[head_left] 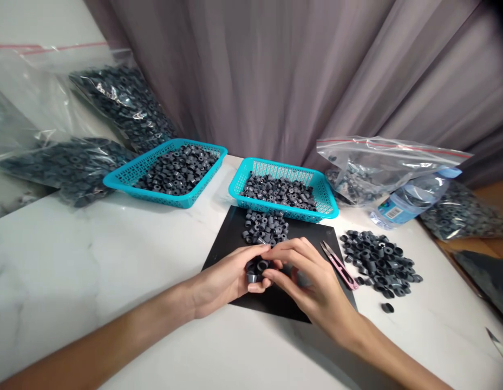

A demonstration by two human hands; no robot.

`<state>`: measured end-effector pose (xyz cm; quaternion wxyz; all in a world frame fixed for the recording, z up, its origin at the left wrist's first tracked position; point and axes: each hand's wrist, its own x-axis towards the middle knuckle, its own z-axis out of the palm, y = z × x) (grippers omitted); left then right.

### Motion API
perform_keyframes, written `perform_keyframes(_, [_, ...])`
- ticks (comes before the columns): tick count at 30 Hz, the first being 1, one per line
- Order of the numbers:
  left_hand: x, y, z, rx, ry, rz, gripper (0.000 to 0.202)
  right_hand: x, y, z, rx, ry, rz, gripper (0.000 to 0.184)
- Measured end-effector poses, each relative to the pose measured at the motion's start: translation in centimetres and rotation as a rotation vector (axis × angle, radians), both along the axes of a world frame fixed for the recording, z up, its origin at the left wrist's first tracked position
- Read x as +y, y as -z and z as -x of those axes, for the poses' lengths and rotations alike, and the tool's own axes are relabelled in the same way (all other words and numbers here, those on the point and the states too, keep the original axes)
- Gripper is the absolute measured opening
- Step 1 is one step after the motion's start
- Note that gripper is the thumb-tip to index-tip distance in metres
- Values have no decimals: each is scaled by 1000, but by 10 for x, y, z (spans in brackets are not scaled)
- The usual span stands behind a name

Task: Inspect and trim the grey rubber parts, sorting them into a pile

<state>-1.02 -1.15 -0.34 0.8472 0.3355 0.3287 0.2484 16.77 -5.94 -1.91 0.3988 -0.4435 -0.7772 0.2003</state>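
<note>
Currently, grey rings (pixel 257 269) are being gripped by both hands over the black mat (pixel 224 246).
A small cluster is being cupped in the curled left hand (pixel 227 279) and pinched by the closed fingertips of the right hand (pixel 310 279); pink snips (pixel 339 265) are lying just beside it.

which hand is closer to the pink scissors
Right. The right hand lies just left of the scissors, almost touching; the left hand is farther left, holding gray rings.
</note>
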Motion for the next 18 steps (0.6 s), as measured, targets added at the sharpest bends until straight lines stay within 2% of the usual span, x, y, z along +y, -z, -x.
perform_keyframes(2, [1,0,1,15,1,2,24,2,1,-2,70,0,43,17])
perform_keyframes(6, [4,1,4,73,0,-41,30,6,8,-7,114,118,65,15])
perform_keyframes(10, [8,-1,7,87,-31,-60,29,6,18,-6,-50,114,107,11])
perform_keyframes(15, [18,-7,12,77,-124,-99,22,5,31,2,-269,124,33,14])
perform_keyframes(18, [23,-10,14,77,-190,-99,23,6,33,1,-289,136,7,14])
